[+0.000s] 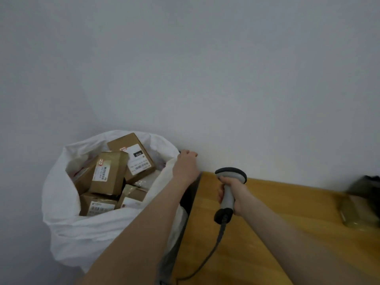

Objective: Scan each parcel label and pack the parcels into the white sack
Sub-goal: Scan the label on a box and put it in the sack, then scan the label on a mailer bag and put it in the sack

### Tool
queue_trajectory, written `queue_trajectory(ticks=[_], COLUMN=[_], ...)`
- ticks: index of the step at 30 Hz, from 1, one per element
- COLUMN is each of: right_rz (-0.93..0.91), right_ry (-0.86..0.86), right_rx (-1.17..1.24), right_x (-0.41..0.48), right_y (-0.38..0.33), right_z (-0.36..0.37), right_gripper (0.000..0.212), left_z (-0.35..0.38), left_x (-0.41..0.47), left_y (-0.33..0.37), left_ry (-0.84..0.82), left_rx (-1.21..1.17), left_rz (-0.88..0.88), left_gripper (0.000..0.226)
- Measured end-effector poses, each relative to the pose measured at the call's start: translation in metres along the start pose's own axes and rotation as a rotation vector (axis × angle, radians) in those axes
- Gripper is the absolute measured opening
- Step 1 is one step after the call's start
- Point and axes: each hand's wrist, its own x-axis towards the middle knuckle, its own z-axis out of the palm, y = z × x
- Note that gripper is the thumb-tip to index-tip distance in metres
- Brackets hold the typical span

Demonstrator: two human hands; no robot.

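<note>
A white sack [67,229] stands open on the floor at the left, against the wall. Several brown cardboard parcels with white labels fill it; the highest parcel [131,156] leans at the back. My left hand [186,165] grips the sack's right rim, next to the table corner, with curled fingers. My right hand [232,194] holds a grey and black barcode scanner [229,190] upright over the table, head pointing away from me. Its dark cable [213,251] trails down toward me.
A wooden table [277,223] takes up the lower right, its left edge touching the sack. A blurred olive-brown packet [356,210] lies at the table's right end, with a dark object [368,185] behind it. A plain pale wall runs behind everything.
</note>
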Motion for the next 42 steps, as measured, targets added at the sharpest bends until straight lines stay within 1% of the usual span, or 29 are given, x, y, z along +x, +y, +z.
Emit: queue_trajectory(ticks=[3, 5, 11, 16, 19, 23, 25, 28, 32, 36, 39, 42], right_rz=[0.043, 0.048, 0.048, 0.082, 0.076, 0.048, 0.039, 0.010, -0.076, -0.143, -0.175, -0.209], right_ry=[0.038, 0.070, 0.181, 0.264, 0.292, 0.283, 0.281, 0.306, 0.402, 0.542, 0.609, 0.671], right_rx=[-0.018, -0.036, -0.102, -0.073, 0.049, 0.200, 0.194, 0.117, 0.130, 0.122, 0.128, 0.144], right_x=[-0.026, -0.044, -0.092, -0.122, -0.132, -0.133, -0.131, -0.132, -0.144, -0.168, -0.182, -0.189], right_y=[-0.002, -0.004, -0.013, -0.018, -0.015, -0.003, 0.006, 0.019, 0.028, 0.015, -0.005, -0.030], right_z=[-0.070, -0.119, -0.254, -0.335, -0.361, -0.361, -0.351, -0.335, -0.336, -0.375, -0.414, -0.462], right_gripper=[0.021, 0.023, 0.018, 0.019, 0.020, 0.019, 0.020, 0.018, 0.014, 0.014, 0.013, 0.014], left_z=[0.040, 0.066, 0.129, 0.165, 0.178, 0.182, 0.178, 0.175, 0.181, 0.195, 0.209, 0.227], left_x=[-0.026, -0.045, -0.091, -0.113, -0.122, -0.132, -0.137, -0.146, -0.157, -0.171, -0.178, -0.176], left_y=[0.062, 0.103, 0.218, 0.288, 0.310, 0.309, 0.299, 0.283, 0.283, 0.327, 0.375, 0.430], left_ry=[-0.163, -0.234, -0.347, -0.426, -0.455, -0.460, -0.458, -0.441, -0.442, -0.465, -0.499, -0.518], left_rx=[0.023, 0.058, 0.086, 0.085, 0.102, 0.108, 0.093, 0.069, 0.026, -0.027, -0.053, -0.092], left_rz=[0.037, 0.056, 0.135, 0.202, 0.227, 0.216, 0.197, 0.184, 0.194, 0.276, 0.361, 0.396], left_gripper=[0.046, 0.046, 0.046, 0.046, 0.049, 0.049, 0.049, 0.046, 0.045, 0.045, 0.045, 0.047])
